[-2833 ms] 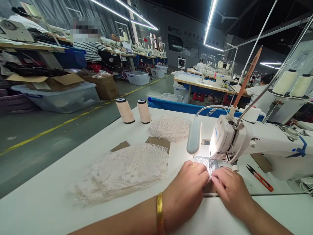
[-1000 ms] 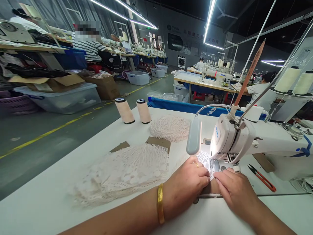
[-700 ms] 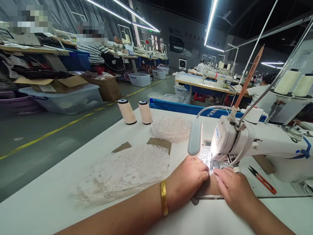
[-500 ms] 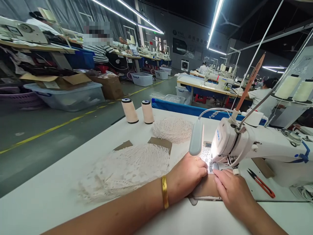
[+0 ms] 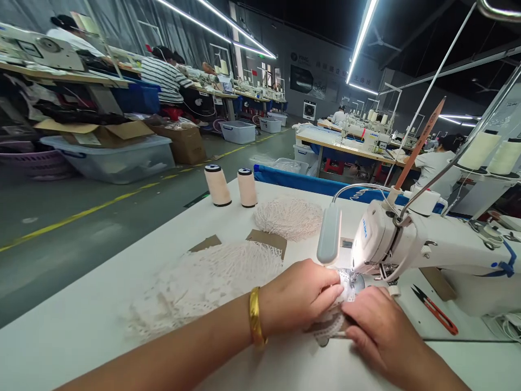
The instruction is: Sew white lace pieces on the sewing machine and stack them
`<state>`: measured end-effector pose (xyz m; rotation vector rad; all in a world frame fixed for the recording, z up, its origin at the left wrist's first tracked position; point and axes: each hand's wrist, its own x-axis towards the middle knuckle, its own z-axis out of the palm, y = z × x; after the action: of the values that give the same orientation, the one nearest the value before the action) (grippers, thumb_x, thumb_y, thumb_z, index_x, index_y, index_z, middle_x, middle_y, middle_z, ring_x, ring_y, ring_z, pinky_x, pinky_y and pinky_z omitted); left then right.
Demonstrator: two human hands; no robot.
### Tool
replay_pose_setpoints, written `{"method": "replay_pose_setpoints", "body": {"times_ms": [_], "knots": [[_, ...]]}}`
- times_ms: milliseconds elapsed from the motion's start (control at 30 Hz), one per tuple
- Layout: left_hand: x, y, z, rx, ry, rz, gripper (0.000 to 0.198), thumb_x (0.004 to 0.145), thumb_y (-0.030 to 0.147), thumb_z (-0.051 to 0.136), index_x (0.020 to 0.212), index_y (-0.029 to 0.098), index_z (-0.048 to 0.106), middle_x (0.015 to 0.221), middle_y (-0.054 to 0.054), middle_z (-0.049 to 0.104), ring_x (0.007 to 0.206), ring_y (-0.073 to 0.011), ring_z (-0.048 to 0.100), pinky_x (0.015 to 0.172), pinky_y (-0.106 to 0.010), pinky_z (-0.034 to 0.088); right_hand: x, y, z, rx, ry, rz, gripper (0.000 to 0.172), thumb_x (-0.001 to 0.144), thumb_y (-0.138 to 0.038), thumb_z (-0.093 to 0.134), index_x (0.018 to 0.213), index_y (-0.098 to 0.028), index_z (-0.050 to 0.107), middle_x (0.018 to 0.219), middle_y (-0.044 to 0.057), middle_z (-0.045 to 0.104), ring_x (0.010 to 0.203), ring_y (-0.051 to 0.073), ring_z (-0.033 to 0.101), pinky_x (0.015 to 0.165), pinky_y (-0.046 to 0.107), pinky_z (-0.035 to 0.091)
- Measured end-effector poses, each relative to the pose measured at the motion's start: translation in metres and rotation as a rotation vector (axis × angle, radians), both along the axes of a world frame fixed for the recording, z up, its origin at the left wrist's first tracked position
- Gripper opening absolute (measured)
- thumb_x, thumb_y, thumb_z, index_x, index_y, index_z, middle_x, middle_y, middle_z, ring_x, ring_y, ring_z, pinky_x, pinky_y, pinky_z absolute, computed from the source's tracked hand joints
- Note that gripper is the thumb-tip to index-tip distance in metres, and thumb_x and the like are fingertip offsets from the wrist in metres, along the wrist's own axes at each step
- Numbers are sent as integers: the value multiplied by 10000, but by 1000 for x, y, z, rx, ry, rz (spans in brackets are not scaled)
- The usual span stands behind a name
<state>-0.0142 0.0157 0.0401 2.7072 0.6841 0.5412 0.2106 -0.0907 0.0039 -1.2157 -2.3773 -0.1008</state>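
A piece of white lace (image 5: pixel 345 282) lies at the lit needle area of the white sewing machine (image 5: pixel 368 233), its near part bunched between my hands. My left hand (image 5: pixel 303 293), a gold bangle on its wrist, is closed with thumb and fingers pinching the lace's left side. On the right side, close to the presser foot, my right hand (image 5: pixel 378 320) has its curled fingers on the lace; its fingertips are partly hidden. A large pile of white lace (image 5: pixel 228 271) spreads left of my hands, with a second lace bundle (image 5: pixel 287 214) behind it.
Two peach thread cones (image 5: pixel 217 185) stand at the table's back left. A grey lamp (image 5: pixel 329 233) hangs beside the machine head. Red-handled thread snips (image 5: pixel 435 309) lie to the right. Brown cardboard pieces (image 5: pixel 266 239) lie by the lace. Other people sit at machines beyond.
Both hands have shifted toward me from the needle, the left one also leftward. Lace now shows bunched between them, where a brown surface was visible before.
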Motion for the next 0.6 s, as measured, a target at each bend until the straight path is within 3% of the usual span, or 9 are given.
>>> {"method": "replay_pose_setpoints", "body": {"times_ms": [100, 200, 267, 333, 400, 533, 600], "knots": [[0, -2, -2, 71, -55, -52, 156, 944, 117, 568, 846, 182, 672, 800, -20, 679, 738, -185, 609, 653, -297, 398, 25, 2, 2, 130, -166, -271, 313, 1085, -302, 469, 849, -234, 663, 830, 81, 677, 822, 270, 588, 801, 412, 459], [3, -1, -9, 160, -81, -98, 200, 914, 66, 577, 933, 194, 730, 878, -49, 662, 802, -207, 588, 667, -308, 405, 37, 0, 3, 259, -172, -393, 367, 1076, -294, 492, 741, -231, 629, 697, 67, 606, 764, 272, 561, 762, 420, 437], [4, -1, -15, 192, -97, -99, 201, 900, 58, 597, 876, 194, 743, 870, -56, 634, 796, -208, 559, 660, -311, 396, 30, -3, 5, 240, -87, -298, 276, 1068, -259, 492, 863, -229, 675, 765, 66, 645, 800, 261, 585, 777, 404, 465], [4, -1, -19, 198, -110, -88, 195, 881, 53, 618, 809, 186, 740, 898, -68, 626, 819, -213, 551, 673, -317, 400, 17, -6, 8, 88, -14, -79, 209, 1052, -219, 483, 1084, -232, 689, 1009, 88, 716, 935, 247, 630, 823, 373, 509], [4, -4, -21, 176, -117, -75, 178, 882, 77, 642, 768, 181, 730, 973, -79, 638, 859, -220, 554, 706, -329, 417, 10, -6, 10, -29, -17, 8, 245, 1004, -152, 497, 1135, -252, 679, 1134, 78, 721, 997, 234, 645, 840, 350, 533], [10, -20, -21, 85, -102, -110, 100, 915, 223, 729, 817, 204, 741, 1065, -53, 666, 942, -235, 570, 817, -367, 446, 28, 0, 10, 89, -115, -225, 326, 866, 2, 483, 914, -247, 688, 881, 70, 705, 884, 269, 644, 798, 393, 531], [15, -28, -22, 60, -79, -145, 86, 895, 288, 787, 871, 217, 744, 1060, -34, 684, 952, -237, 577, 850, -380, 445, 37, 1, 9, 189, -82, -237, 349, 863, 34, 461, 863, -241, 677, 866, 73, 709, 907, 280, 655, 832, 416, 524]]}}
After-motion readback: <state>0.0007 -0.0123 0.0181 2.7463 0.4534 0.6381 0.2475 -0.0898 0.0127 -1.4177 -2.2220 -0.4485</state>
